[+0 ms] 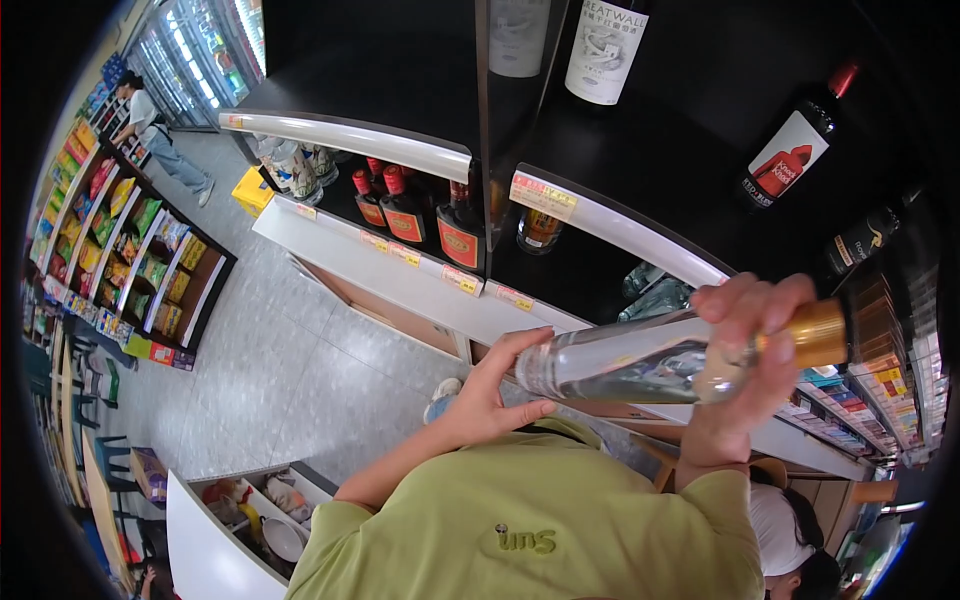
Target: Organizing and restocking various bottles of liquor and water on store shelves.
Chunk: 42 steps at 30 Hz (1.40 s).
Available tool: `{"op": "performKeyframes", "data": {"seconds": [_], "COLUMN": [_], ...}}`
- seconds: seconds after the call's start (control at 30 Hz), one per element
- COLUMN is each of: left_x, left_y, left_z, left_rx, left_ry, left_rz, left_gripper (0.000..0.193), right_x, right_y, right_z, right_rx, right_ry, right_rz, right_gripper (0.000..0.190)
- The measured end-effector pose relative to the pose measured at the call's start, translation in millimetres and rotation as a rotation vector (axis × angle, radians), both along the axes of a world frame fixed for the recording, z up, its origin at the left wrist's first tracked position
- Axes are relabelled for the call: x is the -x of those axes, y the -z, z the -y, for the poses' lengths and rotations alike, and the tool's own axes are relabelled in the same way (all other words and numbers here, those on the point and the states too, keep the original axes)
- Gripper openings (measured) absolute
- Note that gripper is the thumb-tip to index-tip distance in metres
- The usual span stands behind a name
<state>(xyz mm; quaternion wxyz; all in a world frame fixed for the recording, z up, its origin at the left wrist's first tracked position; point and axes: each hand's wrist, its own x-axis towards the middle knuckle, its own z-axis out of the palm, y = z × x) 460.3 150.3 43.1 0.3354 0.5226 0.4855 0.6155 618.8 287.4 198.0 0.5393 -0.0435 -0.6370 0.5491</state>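
A clear glass bottle (615,367) with a gold cap (819,334) lies sideways across my chest, held between both hands. My right hand (757,337) wraps around its neck and shoulder, just below the cap. At the base end, my left hand (499,382) has thumb and fingers spread around the glass. Behind the bottle, more clear glass bottles (652,292) are partly hidden on a low shelf. Above them, a dark wine bottle with a red cap (791,146) and a white-labelled wine bottle (606,52) stand on a black shelf.
White shelf edges (615,225) with price tags jut out before me. Red-capped dark bottles (405,214) fill the lower left shelf. A snack rack (127,247) and a person (154,135) are far left. An open-topped white counter (217,540) is lower left; another person (784,532) is close at lower right.
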Motion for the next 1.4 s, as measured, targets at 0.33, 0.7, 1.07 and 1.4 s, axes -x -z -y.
{"op": "performKeyframes", "data": {"seconds": [0.33,0.7,1.07,1.4], "left_x": [-1,8,15,15], "left_y": [23,43,45,49], "left_z": [9,23,30,31], "left_rx": [0.283,0.325,0.377,0.405], "left_ry": [0.165,0.077,0.054,0.075], "left_rz": [0.125,0.151,0.213,0.235], "left_gripper": [0.051,0.042,0.039,0.038], "right_x": [-35,66,102,128], "right_y": [-92,-93,-98,-96], "right_z": [-52,-159,-268,-293], "right_rx": [-0.374,-0.336,-0.293,-0.166], "right_ry": [0.216,0.418,0.431,0.557], "right_rz": [-0.146,0.108,0.196,0.129], "right_gripper": [0.024,0.022,0.034,0.018]}}
